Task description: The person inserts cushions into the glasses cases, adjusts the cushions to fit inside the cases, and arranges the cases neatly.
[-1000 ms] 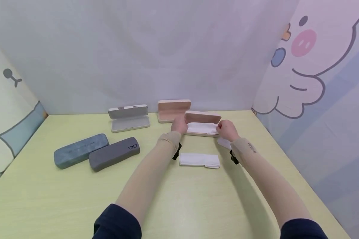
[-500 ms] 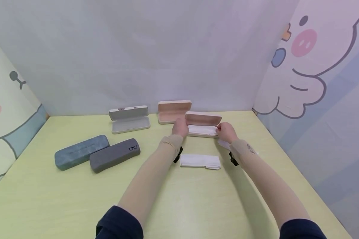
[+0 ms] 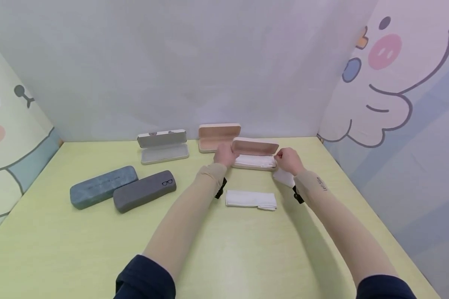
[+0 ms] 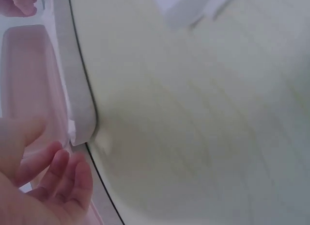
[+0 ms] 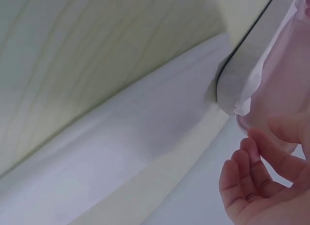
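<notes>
A glasses case (image 3: 255, 146) with a pink lining stands with its lid up at the back of the table. Inside its base lies a folded white cloth (image 3: 255, 160). My left hand (image 3: 225, 155) is at the left end of this case; the left wrist view shows its fingers (image 4: 63, 179) loosely bent, thumb apart, with nothing held. At the right end is my right hand (image 3: 289, 160), its fingers (image 5: 249, 162) loosely bent beside the cloth's edge and holding nothing visible. Another white cloth (image 3: 284, 176) lies partly under the right wrist.
One more folded white cloth (image 3: 250, 199) lies in front of the case. A second pink-lined case (image 3: 218, 133) and a grey-lined case (image 3: 164, 151) stand with lids up. A blue case (image 3: 102, 187) and a dark grey case (image 3: 145, 191) lie closed at left.
My right hand has come off the cloth in the case and shifted slightly right. The left hand stays by the case's left end. The view has tilted a little.
</notes>
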